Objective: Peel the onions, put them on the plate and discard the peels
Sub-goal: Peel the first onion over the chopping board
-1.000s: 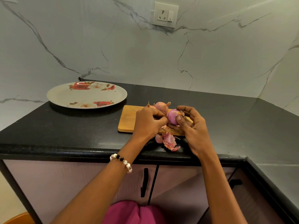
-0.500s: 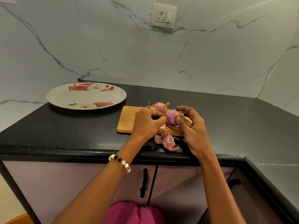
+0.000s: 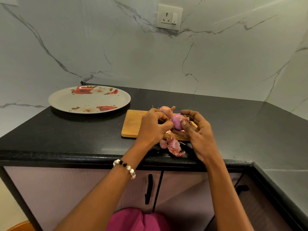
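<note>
A black countertop (image 3: 83,134) is shown set against a marble-patterned wall (image 3: 116,47), on which a socket plate (image 3: 169,17) is mounted. A round plate (image 3: 66,100) with a printed rose pattern is placed at the back left of the countertop; nothing is carried on it. A wooden cutting board (image 3: 131,124) is laid to the right of the plate, well apart from it. An unpeeled onion (image 3: 165,110) is seen at the board's far edge, partly hidden behind the hands.

A peeled purple onion (image 3: 177,121) is held above the board. It is gripped by the right hand (image 3: 198,132), with the thumb pressed against its front and the fingers curled behind it. The left hand (image 3: 152,126) is held just beside the onion with its fingers curled tightly together; whether a strip of skin is pinched between them cannot be told. A beaded bracelet (image 3: 125,167) is worn on the left wrist.

Loose peels (image 3: 174,145) are heaped on the countertop at the board's near edge, beneath the hands.
</note>
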